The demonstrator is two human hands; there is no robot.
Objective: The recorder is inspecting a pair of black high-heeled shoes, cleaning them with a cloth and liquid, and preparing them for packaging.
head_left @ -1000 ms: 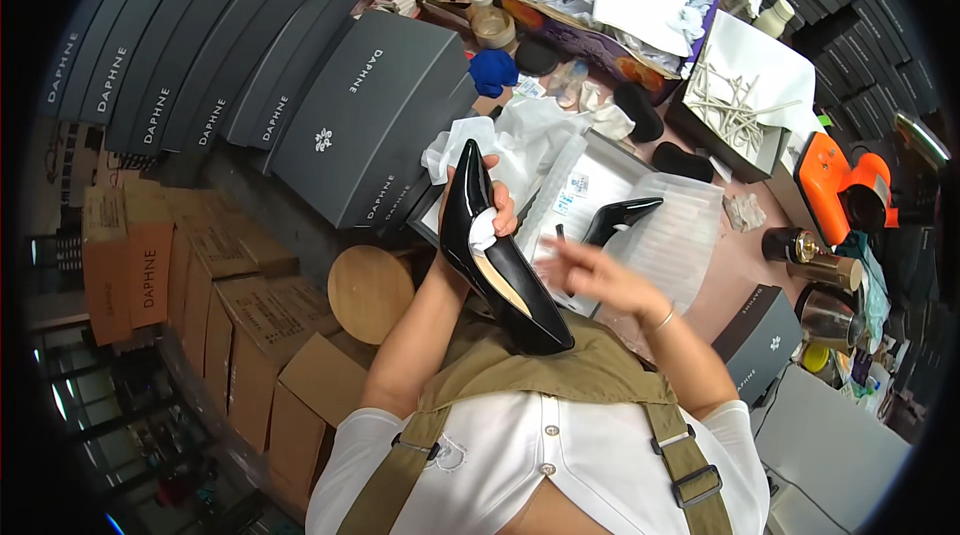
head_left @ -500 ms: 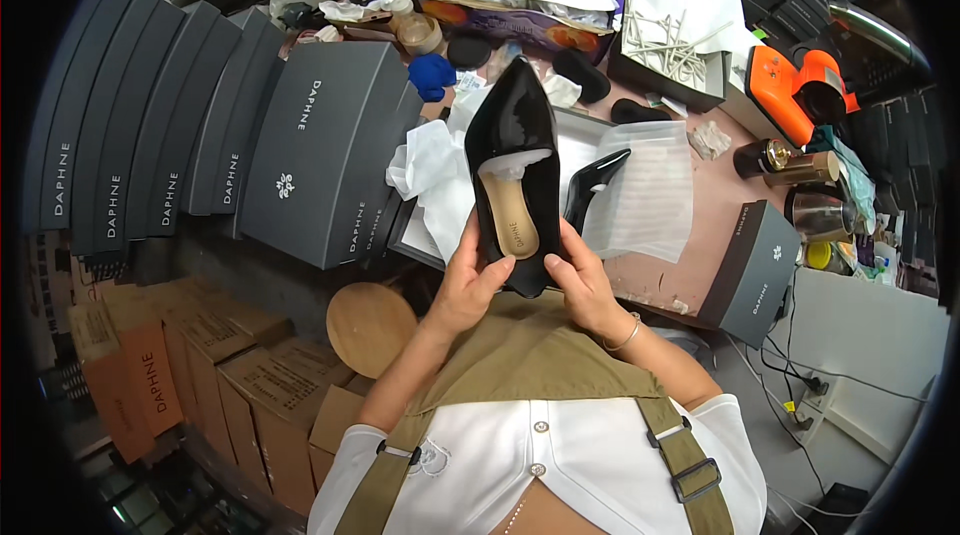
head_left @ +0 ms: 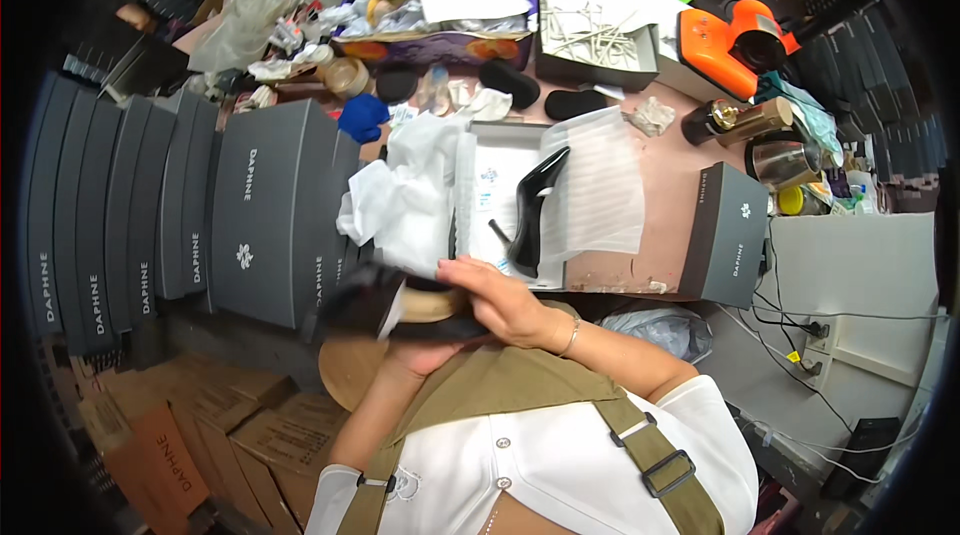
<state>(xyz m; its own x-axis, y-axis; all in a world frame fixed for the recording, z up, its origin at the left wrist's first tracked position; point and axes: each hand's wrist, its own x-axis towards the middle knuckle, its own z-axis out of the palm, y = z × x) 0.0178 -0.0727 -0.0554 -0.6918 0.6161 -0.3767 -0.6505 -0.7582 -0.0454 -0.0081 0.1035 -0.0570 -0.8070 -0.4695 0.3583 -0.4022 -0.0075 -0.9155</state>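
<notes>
Low in front of me is a black pointed high-heeled shoe (head_left: pixel 357 307) with a tan insole, blurred by motion, its toe pointing left. My left hand (head_left: pixel 424 359) is closed on it from below, most of its fingers hidden behind the shoe. Against the heel end and upper edge my right hand (head_left: pixel 512 307) is closed too. A matching high-heeled shoe (head_left: pixel 527 218) lies on its side in the open shoebox (head_left: pixel 490 147), just beyond my right hand. White tissue paper (head_left: pixel 405 170) spills over the box's left side, and a white foam sheet (head_left: pixel 608 197) lies over its right.
Dark grey shoeboxes (head_left: pixel 272 205) stand in a row at left; another shoebox (head_left: pixel 728 235) sits on the table's right edge. Behind are black pads (head_left: pixel 510 83), a box of white sticks (head_left: pixel 600 40) and an orange device (head_left: pixel 716 53). Cartons (head_left: pixel 235 405) and a round stool (head_left: pixel 347 372) are below left.
The shoe in my hands has come down and left, turning from toe-away to toe-left. My left hand has gone beneath it. The view has shifted, uncovering more of the open shoebox.
</notes>
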